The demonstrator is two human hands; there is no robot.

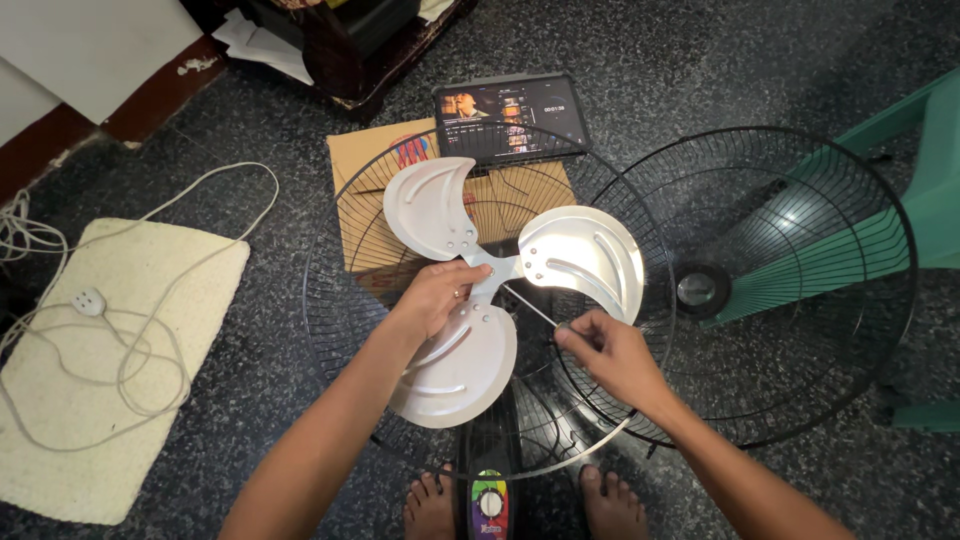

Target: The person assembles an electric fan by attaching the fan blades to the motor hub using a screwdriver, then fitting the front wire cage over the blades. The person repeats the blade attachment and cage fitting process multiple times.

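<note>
The left hand is closed over the hub of a three-bladed metal fan blade, fingers wrapped at the centre — a grip that appears meant to keep the blade from turning. The right hand pinches the near end of a thin metal rod, likely a screwdriver shaft, whose tip runs up to the hub; the angle suggests work on a fastener there.

The blade sits inside the rear wire guard of a standing fan, whose control panel shows at the bottom edge between the person's bare feet. The front guard lies detached just right, overlapping the rear guard's rim, leaning by a green plastic chair.

Beyond the guard: a cardboard box and a lit tablet. At the floor's left edge, a cream mat carries a white cord.
</note>
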